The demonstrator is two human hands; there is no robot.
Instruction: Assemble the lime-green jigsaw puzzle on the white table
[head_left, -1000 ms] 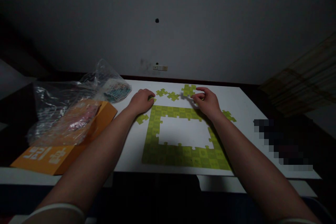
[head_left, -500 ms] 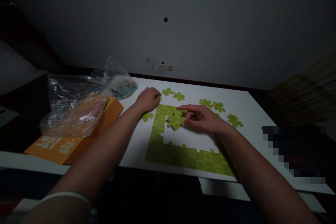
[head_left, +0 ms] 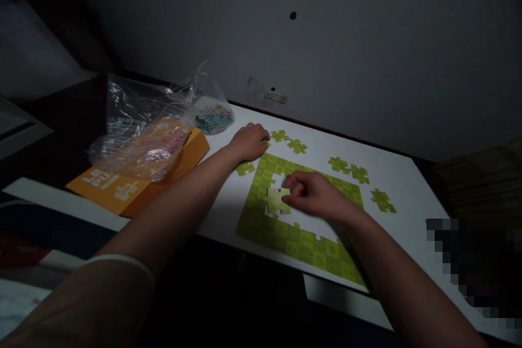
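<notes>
My right hand (head_left: 312,193) pinches a pale green puzzle piece (head_left: 277,201) between thumb and fingers, tilted over the gap at the left side of the puzzle. The partly joined green checkered puzzle (head_left: 302,244) lies flat on the table, a border of pieces around a white opening. Beyond its far left corner, my left hand (head_left: 249,141) rests on the table with fingers curled over another green piece (head_left: 266,145), which shows only in part. A loose piece (head_left: 244,169) lies beside my left wrist, partly hidden by the forearm.
Loose green pieces (head_left: 297,145) lie behind the puzzle, and more (head_left: 383,200) lie to its right. An orange box (head_left: 110,187) under a clear plastic bag (head_left: 138,109) stands at left, near a netted bundle (head_left: 214,117). The white table (head_left: 403,174) ends near a wall.
My right hand has turned the puzzle piece over to its paler face and brought it lower over the left part of the opening. My left hand stays at its piece; the view has shifted and tilted.
</notes>
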